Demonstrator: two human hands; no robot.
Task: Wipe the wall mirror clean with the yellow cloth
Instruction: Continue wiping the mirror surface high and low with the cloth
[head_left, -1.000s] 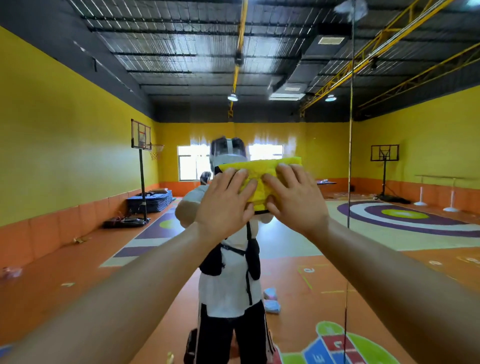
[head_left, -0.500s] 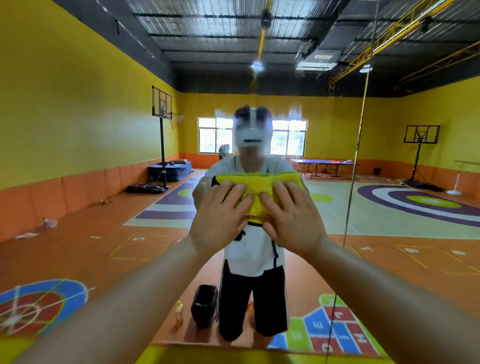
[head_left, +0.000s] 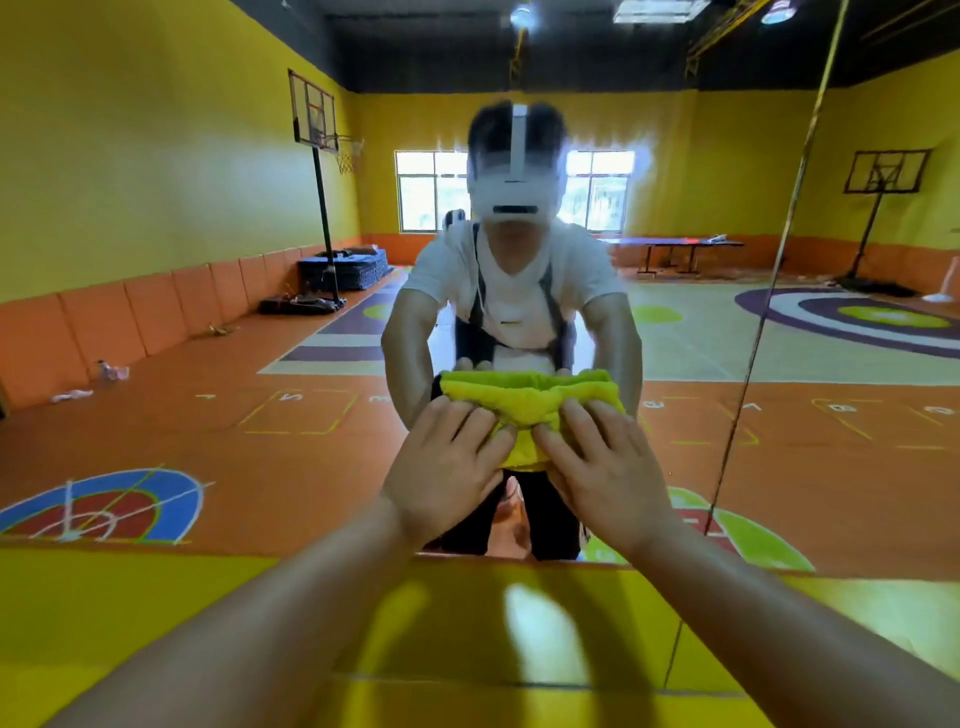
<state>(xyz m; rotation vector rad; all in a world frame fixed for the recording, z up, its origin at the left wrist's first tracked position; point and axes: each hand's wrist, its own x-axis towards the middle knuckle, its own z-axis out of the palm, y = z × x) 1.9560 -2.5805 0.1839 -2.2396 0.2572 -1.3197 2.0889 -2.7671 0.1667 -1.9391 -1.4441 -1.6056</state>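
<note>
The wall mirror (head_left: 208, 364) fills most of the view and reflects a gym hall and a person facing me. A folded yellow cloth (head_left: 530, 400) lies flat against the glass low down, a little above the mirror's bottom edge. My left hand (head_left: 447, 467) presses on the cloth's left half with straight fingers. My right hand (head_left: 602, 467) presses on its right half the same way. The cloth's lower part is hidden under both hands.
A yellow wall panel (head_left: 156, 613) runs below the mirror's bottom edge. A vertical seam (head_left: 769, 291) between mirror panes stands to the right of my hands.
Both hands have slid the cloth down the glass, from head height of the reflection to near the mirror's bottom edge. The view has tilted down with them.
</note>
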